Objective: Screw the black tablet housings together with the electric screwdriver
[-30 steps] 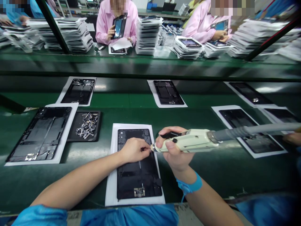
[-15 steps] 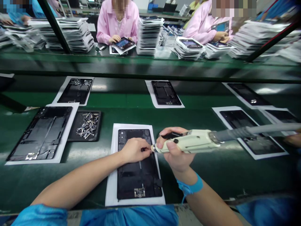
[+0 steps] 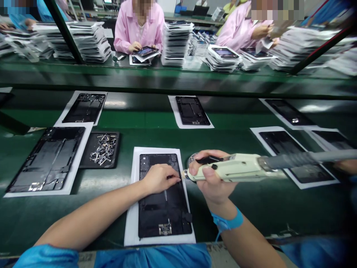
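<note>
A black tablet back panel (image 3: 163,208) lies on a white sheet (image 3: 131,223) in front of me. My left hand (image 3: 159,178) rests on the panel's upper part, fingers curled in a pinch near its right edge; what they hold is too small to make out. My right hand (image 3: 212,178) grips a cream electric screwdriver (image 3: 234,167), held almost level, with its tip pointing left just beside my left fingertips. A grey cable (image 3: 306,158) runs from the tool off to the right. A blue strap circles my right wrist (image 3: 227,221).
A black tray of small metal parts (image 3: 102,149) sits to the left, beside another panel on paper (image 3: 50,158). More panels on sheets (image 3: 192,110) lie along the green conveyor (image 3: 245,212). Across it, people in pink handle tablets between tall stacks (image 3: 175,41).
The panels on the far belt lane have drifted left. My right hand and the screwdriver have shifted slightly right, uncovering a small round thing behind it. My left hand stays on the panel.
</note>
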A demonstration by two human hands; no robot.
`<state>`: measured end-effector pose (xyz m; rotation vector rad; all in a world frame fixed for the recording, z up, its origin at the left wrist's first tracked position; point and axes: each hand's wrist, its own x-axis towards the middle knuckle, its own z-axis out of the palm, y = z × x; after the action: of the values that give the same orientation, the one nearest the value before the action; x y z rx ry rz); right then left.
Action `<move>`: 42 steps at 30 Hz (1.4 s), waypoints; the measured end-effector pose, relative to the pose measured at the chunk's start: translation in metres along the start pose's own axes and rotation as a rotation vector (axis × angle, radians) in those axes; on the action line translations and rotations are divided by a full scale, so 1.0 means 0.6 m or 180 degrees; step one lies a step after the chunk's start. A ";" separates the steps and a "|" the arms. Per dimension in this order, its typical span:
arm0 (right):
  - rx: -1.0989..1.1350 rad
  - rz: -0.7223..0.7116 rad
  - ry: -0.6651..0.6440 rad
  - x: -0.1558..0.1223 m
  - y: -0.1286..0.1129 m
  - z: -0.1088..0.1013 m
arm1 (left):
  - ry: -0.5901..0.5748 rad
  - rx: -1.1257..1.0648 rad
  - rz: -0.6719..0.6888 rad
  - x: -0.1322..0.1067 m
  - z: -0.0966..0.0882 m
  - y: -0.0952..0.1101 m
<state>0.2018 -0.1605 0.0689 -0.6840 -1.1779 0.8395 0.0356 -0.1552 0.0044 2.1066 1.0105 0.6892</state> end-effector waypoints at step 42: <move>-0.0718 0.0128 0.0647 0.053 0.058 -0.057 | 0.1450 0.1340 -0.0399 -0.033 -0.124 -0.077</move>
<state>0.2329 -0.1160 0.0476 -0.9581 -1.0859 0.6584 -0.0482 -0.1236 0.0122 2.2584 1.6428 0.9882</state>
